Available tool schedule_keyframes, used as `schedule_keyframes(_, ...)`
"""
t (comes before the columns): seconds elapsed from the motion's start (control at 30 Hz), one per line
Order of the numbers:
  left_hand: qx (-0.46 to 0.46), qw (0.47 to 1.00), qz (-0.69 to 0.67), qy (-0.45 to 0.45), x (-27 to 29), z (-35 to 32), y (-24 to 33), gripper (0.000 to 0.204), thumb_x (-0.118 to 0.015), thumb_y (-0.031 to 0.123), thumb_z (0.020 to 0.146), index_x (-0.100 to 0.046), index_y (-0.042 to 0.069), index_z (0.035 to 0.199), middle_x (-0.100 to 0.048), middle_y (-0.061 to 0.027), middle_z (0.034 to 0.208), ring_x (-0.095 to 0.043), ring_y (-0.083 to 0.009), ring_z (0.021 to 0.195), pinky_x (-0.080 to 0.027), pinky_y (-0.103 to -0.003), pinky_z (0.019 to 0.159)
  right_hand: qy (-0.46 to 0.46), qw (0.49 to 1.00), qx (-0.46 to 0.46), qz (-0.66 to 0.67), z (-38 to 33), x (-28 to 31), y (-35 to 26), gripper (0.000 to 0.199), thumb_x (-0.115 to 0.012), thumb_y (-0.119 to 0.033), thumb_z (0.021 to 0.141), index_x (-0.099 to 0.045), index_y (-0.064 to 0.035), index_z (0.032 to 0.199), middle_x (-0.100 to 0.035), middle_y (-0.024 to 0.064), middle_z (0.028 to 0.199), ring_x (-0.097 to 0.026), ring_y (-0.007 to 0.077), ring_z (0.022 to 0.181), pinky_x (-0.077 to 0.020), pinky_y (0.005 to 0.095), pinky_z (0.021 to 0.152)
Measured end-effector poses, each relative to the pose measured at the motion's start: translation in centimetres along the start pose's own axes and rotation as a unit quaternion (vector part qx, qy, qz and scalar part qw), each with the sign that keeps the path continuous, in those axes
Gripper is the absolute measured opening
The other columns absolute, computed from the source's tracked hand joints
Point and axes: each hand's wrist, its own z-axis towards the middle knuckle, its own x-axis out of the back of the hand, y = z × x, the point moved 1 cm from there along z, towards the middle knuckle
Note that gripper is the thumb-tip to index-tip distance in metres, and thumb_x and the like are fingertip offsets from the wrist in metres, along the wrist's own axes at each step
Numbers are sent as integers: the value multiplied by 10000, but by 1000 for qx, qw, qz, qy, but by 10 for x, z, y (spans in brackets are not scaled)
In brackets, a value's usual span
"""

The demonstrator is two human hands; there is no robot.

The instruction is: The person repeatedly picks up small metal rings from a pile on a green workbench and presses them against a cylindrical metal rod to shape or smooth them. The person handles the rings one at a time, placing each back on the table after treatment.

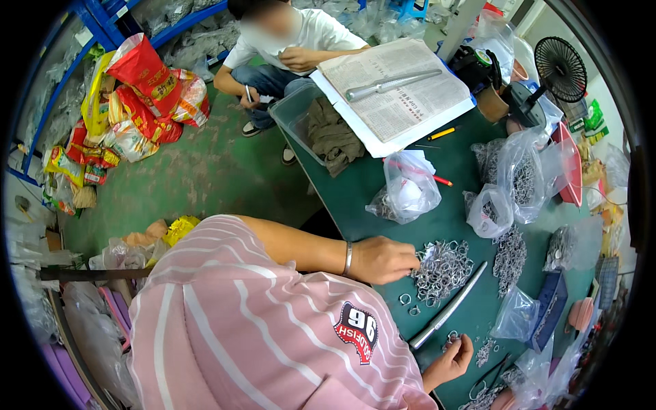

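Note:
My left hand (384, 260), with a metal bangle at the wrist, reaches the near edge of a pile of silver-coloured rings (444, 273). Its fingers are bunched together, and I cannot make out what is between them. Close to my body, my right hand (449, 363) pinches a small metal ring (452, 337) at its fingertips. Between the pile and the right hand, a tapered metal ring mandrel (447, 307) lies slantwise on the green table (362, 198). Loose rings (406, 299) lie beside the pile.
Behind the pile stand clear bags (410, 188) of metal parts. A newspaper (383, 68) carries a second mandrel (396, 85). A blue tray (548, 307) and a black fan (557, 68) stand rightward. Another person (328, 34) sits beyond a plastic bin (287, 119).

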Motion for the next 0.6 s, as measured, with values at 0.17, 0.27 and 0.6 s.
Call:
schedule_keyframes(0.17,53,996,49,45,-11,-17,-8,175,-582,79,813,-564,59,986,-542,-92,841,-590,-282,732,-486,-380,639,50,997,39,-37,-9,20,34,169,-564,-93,908,-602,40,1007,-604,64,908,-543,107,758,-456,227,658)
schedule_keyframes(0.27,53,995,62,65,-15,-17,-10,153,-574,83,812,-564,57,963,-547,-98,836,-589,-287,731,-482,-384,629,124,987,85,-53,-15,14,31,184,-581,-115,906,-602,42,999,-598,57,876,-530,110,737,-447,227,652)
schedule_keyframes(0.6,47,993,45,100,-13,-18,-12,154,-585,65,795,-578,45,948,-564,-106,819,-585,-297,735,-481,-391,634,135,985,108,-28,-17,17,34,195,-588,-95,897,-589,40,1037,-596,63,906,-544,124,763,-458,239,669)
